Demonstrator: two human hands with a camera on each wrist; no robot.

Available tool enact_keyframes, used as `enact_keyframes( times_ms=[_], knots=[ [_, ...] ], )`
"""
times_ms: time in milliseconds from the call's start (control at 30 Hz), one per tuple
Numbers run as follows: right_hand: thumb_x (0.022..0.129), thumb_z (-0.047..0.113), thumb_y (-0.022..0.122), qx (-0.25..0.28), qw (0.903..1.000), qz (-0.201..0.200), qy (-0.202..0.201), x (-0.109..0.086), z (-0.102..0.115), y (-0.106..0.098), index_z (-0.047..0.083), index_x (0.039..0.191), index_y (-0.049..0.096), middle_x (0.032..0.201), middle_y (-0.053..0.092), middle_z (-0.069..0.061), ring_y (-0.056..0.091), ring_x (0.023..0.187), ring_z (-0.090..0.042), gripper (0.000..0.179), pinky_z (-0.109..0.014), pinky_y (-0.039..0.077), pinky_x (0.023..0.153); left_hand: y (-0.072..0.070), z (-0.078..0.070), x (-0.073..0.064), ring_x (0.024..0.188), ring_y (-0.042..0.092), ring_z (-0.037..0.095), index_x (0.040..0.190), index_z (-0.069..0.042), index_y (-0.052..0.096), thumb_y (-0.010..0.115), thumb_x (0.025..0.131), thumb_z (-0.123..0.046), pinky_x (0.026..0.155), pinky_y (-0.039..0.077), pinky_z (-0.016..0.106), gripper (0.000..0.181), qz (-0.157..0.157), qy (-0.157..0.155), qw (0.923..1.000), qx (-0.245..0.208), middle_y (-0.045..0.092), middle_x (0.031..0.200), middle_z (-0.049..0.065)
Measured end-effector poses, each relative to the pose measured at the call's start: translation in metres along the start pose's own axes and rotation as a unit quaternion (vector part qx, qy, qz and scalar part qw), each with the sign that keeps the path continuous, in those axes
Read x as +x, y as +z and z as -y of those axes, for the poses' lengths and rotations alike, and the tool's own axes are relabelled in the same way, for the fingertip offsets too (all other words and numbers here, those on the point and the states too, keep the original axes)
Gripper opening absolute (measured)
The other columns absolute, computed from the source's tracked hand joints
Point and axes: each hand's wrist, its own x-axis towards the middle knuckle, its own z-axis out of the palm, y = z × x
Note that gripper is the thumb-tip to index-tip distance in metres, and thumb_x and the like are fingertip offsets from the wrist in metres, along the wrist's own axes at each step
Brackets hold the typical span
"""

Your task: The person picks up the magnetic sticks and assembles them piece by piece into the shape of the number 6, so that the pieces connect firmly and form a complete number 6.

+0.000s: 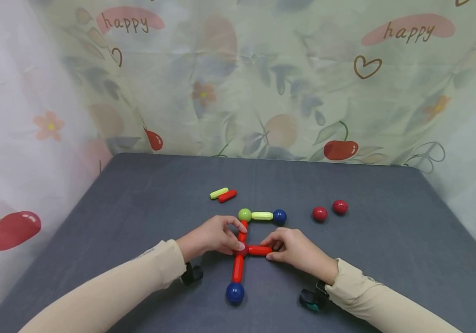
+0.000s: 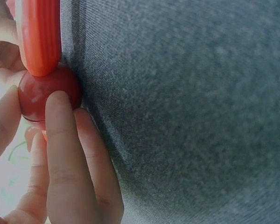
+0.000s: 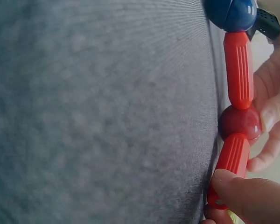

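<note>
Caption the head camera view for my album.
Left fingers hold the red junction ball; right fingers pinch a red rod.

joined rods [image 1: 237,270] on table [image 1: 154,194], loose balls [image 1: 319,214] right, loose rods [image 1: 227,196] behind

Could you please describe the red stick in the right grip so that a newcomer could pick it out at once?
On the dark grey table, find the red ball in the left grip. The red stick lies to its right, outer end pinched by the right grip. Unlike two red sticks running toward the green ball and the near blue ball, it points sideways.
</note>
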Motion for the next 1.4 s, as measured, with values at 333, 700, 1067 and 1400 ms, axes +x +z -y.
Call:
enact_keyframes(
  times_ms=[333, 700, 1067, 1400],
  knots=[
    [0.079, 0.012, 0.080, -0.005, 1.0000, -0.003, -0.003, 0.000, -0.002, 0.000, 0.013, 0.100, 0.074, 0.086, 0.066, 0.005, 0.057, 0.075, -0.007, 0.022, -0.020, 0.050, 0.066, 0.000, -0.002, -0.001, 0.071, 0.065, 0.015, 0.110, -0.011, 0.064, 0.079, 0.079, -0.007, 0.072, 0.059, 0.034, 0.035, -0.001, 0.001, 1.0000, -0.003, 0.069, 0.084, 0.008],
    [0.079, 0.012, 0.080, -0.003, 1.0000, -0.002, -0.002, -0.001, -0.001, 0.000, 0.013, 0.100, 0.074, 0.084, 0.066, 0.005, 0.057, 0.074, -0.007, 0.022, -0.020, 0.050, 0.065, -0.003, -0.002, 0.001, 0.074, 0.063, 0.016, 0.107, -0.014, 0.065, 0.080, 0.080, -0.013, 0.070, 0.058, 0.032, 0.031, 0.007, 0.026, 0.9979, 0.060, 0.068, 0.084, 0.006],
    [0.078, 0.010, 0.080, -0.007, 0.9999, -0.008, 0.004, 0.000, -0.001, 0.000, 0.013, 0.099, 0.074, 0.083, 0.065, 0.005, 0.057, 0.074, -0.007, 0.022, -0.020, 0.049, 0.065, -0.048, -0.025, 0.008, 0.080, 0.063, 0.026, 0.109, -0.018, 0.067, 0.065, 0.094, -0.029, 0.066, 0.050, 0.030, 0.019, -0.164, 0.079, 0.9729, 0.142, 0.067, 0.099, 0.009],
    [0.078, 0.010, 0.080, -0.009, 0.9999, -0.010, -0.003, 0.000, -0.002, 0.001, 0.013, 0.099, 0.074, 0.084, 0.065, 0.005, 0.057, 0.075, -0.007, 0.022, -0.019, 0.049, 0.065, -0.093, -0.011, 0.047, 0.104, 0.063, 0.028, 0.127, -0.008, 0.060, 0.067, 0.091, -0.011, 0.091, 0.053, 0.039, 0.038, -0.170, 0.046, 0.9831, 0.048, 0.063, 0.116, 0.013]
  ],
)
